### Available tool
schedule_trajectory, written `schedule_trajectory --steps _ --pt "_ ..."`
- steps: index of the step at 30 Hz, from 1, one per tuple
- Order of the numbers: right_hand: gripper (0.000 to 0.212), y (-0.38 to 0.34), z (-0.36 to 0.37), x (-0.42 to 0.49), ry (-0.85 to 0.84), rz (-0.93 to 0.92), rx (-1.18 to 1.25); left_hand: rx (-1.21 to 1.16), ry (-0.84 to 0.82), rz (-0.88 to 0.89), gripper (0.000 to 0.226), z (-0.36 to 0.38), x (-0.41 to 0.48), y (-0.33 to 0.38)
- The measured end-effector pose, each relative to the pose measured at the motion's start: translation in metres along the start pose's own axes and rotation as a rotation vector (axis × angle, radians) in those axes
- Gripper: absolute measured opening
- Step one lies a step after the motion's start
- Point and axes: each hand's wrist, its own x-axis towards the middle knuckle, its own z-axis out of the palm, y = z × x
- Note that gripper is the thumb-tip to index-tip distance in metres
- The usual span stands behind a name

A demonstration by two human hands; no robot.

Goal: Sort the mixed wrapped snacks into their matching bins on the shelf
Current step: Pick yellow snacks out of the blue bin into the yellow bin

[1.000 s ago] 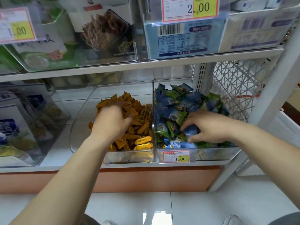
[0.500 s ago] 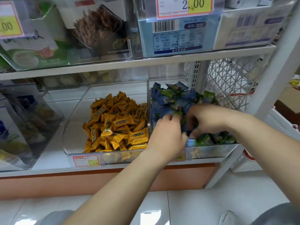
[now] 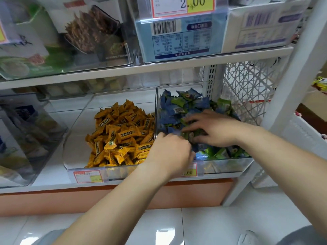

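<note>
Two clear bins stand side by side on the lower shelf. The left bin holds a heap of yellow wrapped snacks. The right bin holds mixed blue and green wrapped snacks. My left hand reaches over the right bin's front left corner, its back towards me and its fingers curled down into the wrappers; what they hold is hidden. My right hand lies on top of the blue and green heap with its fingers spread across the wrappers.
Price tags hang on the bins' fronts. A clear bin of larger packets stands at the left. The upper shelf carries boxed goods just above the bins. A white lattice basket and a white shelf post close off the right.
My left hand left the yellow heap and moved right to the blue and green bin's front corner. My right hand, which pinched a blue wrapper, now lies spread on the heap.
</note>
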Motion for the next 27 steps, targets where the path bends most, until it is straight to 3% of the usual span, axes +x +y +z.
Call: schedule_trajectory --steps 4,8,11,14,17,19,21,24,27 --pt "0.047 -0.004 -0.001 0.009 0.116 0.098 -0.135 0.15 -0.038 0.133 0.055 -0.002 -0.021 -0.019" --pt "0.042 -0.012 -0.001 0.01 0.229 0.158 -0.241 0.075 -0.042 0.164 0.049 -0.002 -0.036 -0.022" --pt "0.033 -0.024 -0.007 0.006 0.407 0.03 0.091 0.004 0.051 0.17 0.041 -0.007 -0.042 -0.027" --pt "0.028 -0.043 -0.001 0.006 0.27 -0.138 0.309 -0.086 0.237 0.128 0.03 -0.013 -0.045 -0.04" --pt "0.039 -0.051 0.012 0.009 0.052 -0.12 0.16 -0.236 0.349 -0.079 0.034 -0.012 -0.048 -0.052" --pt "0.043 -0.047 0.012 0.01 0.037 -0.023 -0.076 -0.363 0.321 -0.259 0.048 -0.007 -0.047 -0.058" --pt "0.03 -0.043 0.008 0.013 0.03 0.047 -0.21 -0.515 0.21 -0.39 0.057 -0.002 -0.045 -0.066" --pt "0.021 -0.044 0.006 0.017 0.037 0.076 -0.255 -0.699 0.05 -0.369 0.04 0.005 -0.044 -0.074" --pt "0.019 -0.044 0.003 0.021 0.288 0.096 -0.1 -0.737 0.006 -0.334 0.031 0.011 -0.044 -0.073"
